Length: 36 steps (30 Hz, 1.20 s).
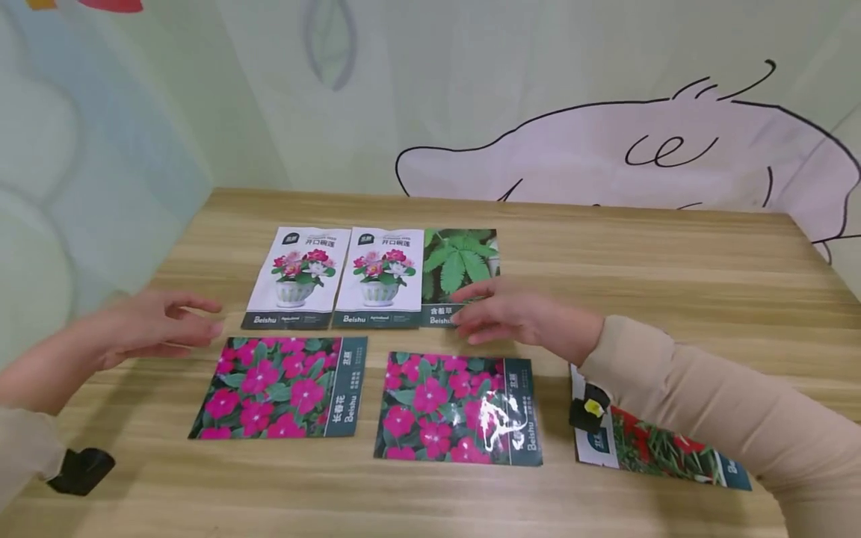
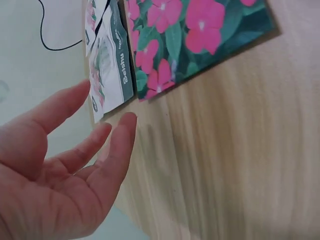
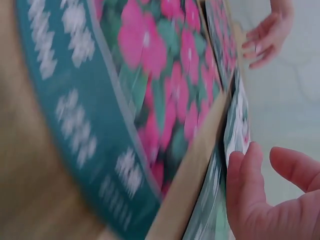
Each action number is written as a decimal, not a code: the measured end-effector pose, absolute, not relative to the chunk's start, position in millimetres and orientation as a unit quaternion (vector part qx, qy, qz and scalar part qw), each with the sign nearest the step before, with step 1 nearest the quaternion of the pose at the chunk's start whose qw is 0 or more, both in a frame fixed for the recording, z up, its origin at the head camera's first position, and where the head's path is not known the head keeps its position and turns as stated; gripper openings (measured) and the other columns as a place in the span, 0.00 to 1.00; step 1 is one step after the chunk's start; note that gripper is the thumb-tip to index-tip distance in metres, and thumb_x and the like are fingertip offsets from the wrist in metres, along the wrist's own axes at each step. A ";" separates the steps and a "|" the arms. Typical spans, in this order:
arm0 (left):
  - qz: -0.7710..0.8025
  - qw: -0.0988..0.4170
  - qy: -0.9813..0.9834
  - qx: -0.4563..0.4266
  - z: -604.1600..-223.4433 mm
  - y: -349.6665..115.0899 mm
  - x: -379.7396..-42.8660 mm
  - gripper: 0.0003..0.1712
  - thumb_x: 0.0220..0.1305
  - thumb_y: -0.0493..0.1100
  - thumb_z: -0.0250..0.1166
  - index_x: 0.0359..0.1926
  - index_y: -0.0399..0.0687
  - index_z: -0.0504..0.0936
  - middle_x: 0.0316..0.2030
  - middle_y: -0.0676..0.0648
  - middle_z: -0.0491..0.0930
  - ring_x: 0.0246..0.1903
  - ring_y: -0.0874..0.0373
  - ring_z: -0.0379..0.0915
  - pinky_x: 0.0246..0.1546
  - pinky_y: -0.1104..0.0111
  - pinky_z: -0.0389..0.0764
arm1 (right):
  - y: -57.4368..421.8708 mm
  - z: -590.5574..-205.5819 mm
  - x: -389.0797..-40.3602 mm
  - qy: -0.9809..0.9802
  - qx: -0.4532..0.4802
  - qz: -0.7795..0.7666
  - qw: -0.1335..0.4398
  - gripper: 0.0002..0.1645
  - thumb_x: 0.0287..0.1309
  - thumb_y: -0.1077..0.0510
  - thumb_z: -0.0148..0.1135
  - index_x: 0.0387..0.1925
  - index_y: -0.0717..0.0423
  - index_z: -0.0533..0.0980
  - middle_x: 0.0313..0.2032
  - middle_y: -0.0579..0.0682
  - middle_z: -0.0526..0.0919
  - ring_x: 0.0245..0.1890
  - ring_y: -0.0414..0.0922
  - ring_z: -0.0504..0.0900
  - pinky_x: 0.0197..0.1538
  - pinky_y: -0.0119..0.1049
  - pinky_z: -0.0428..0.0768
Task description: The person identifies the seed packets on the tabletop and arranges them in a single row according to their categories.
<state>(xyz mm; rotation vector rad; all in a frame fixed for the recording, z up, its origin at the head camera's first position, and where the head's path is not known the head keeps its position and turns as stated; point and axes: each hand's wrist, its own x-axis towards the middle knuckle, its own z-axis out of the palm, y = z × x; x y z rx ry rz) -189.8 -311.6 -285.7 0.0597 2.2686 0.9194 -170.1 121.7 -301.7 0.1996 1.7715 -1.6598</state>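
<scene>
My left hand [image 1: 161, 325] hovers left of a white seed packet [image 1: 292, 280] picturing flowers in a bowl, fingers loosely extended and holding nothing. A matching white packet [image 1: 379, 273] lies beside it. Right of that is a green-leaf seed packet [image 1: 460, 258], its lower right corner covered by my right hand [image 1: 514, 312]. The fingers there are slightly bent; whether they touch the packet I cannot tell, and the right wrist view shows nothing between thumb and fingers. In front of this row lie two pink-flower packets, one left [image 1: 272, 388] and one right [image 1: 437, 407].
A red-flower seed packet [image 1: 662, 448] lies at the right, partly under my right forearm. The wooden table [image 1: 639, 276] meets a wall [image 1: 269, 90] with cartoon drawings at its back edge. Glare whitens part of the right pink-flower packet.
</scene>
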 end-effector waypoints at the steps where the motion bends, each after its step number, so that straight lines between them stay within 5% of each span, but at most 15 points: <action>1: 0.354 0.347 0.868 0.018 -287.2 -313.5 -188.1 0.41 0.65 0.50 0.58 0.65 0.24 0.52 0.53 0.35 0.72 0.46 0.52 0.76 0.46 0.58 0.79 | 116.6 -301.1 -167.0 0.676 0.076 -0.643 0.352 0.28 0.57 0.69 0.58 0.61 0.63 0.66 0.44 0.63 0.79 0.36 0.48 0.82 0.36 0.33 0.82; 10: 0.380 0.414 0.827 -0.010 -299.5 -313.5 -180.5 0.45 0.66 0.50 0.58 0.63 0.20 0.46 0.49 0.41 0.74 0.46 0.54 0.76 0.47 0.58 0.78 | 76.5 -304.5 -148.9 0.639 0.070 -0.663 0.383 0.25 0.56 0.70 0.59 0.57 0.63 0.70 0.41 0.62 0.81 0.33 0.46 0.82 0.35 0.33 0.83; 21: 0.348 0.414 0.840 -0.030 -297.5 -304.7 -183.2 0.47 0.65 0.53 0.58 0.63 0.19 0.45 0.55 0.30 0.66 0.46 0.53 0.74 0.46 0.59 0.79 | 56.1 -308.7 -146.1 0.624 0.054 -0.664 0.409 0.27 0.56 0.72 0.57 0.59 0.67 0.67 0.38 0.60 0.80 0.33 0.45 0.81 0.32 0.32 0.82; 36: 0.386 0.406 0.827 -0.053 -303.6 -304.0 -179.5 0.43 0.66 0.49 0.58 0.63 0.21 0.46 0.49 0.38 0.71 0.39 0.58 0.74 0.43 0.63 0.80 | 28.9 -314.7 -141.8 0.600 0.090 -0.683 0.407 0.26 0.55 0.75 0.55 0.57 0.70 0.66 0.35 0.61 0.79 0.33 0.48 0.78 0.36 0.38 0.83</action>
